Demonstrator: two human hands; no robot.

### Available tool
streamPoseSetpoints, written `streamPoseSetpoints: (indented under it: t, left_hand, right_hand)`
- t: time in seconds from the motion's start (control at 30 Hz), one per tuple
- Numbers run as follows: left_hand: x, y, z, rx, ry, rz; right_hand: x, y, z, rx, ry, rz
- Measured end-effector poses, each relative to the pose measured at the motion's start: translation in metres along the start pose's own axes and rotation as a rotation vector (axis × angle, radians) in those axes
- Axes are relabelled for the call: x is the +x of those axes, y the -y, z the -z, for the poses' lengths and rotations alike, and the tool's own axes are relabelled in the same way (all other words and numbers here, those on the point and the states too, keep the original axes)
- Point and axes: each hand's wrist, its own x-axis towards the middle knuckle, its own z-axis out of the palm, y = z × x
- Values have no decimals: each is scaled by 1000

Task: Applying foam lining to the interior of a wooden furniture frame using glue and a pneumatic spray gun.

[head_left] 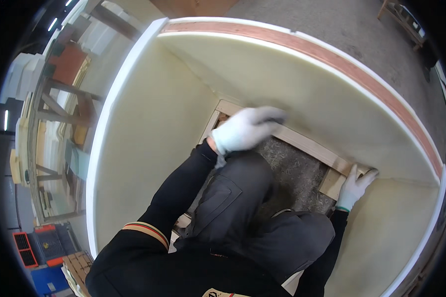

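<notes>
Grey floor (302, 175) is showing inside a box of pale cream panels (292, 84), whose far top edge is carrying a reddish-brown band (302, 40) between white rims; outside on the left, stacked boards (52, 148) are standing in the workshop. The person is crouching inside the box, dark trousers (233, 198) bent at the knees over the floor. The left forearm is angling up and inward, and the gloved left hand (248, 127) is hovering near the far strip of a wooden frame (307, 143), motion blur hiding its fingers, so I cannot tell its grip. The right arm is reaching forward along the right side, its gloved hand (354, 188) touching the wood at the frame's far right corner, thumb and fingers parting there; whether they are pinching it, I cannot tell. The frame is lying low along the foot of the panels, a short wood block (332, 183) sitting just beside the right hand. Panels are closing in on the far, left and right sides, leaving open room between the hands and overhead.
</notes>
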Motion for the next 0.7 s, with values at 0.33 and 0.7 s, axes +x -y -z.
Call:
streamPoseSetpoints:
  t: [0.33,0.7]
  left_hand:
    - [36,125,55,-115,-844,344]
    - [67,134,39,-307,-1087,289]
  right_hand:
    - [-2,52,19,208,799,218]
    - [-21,42,2,158,951,282]
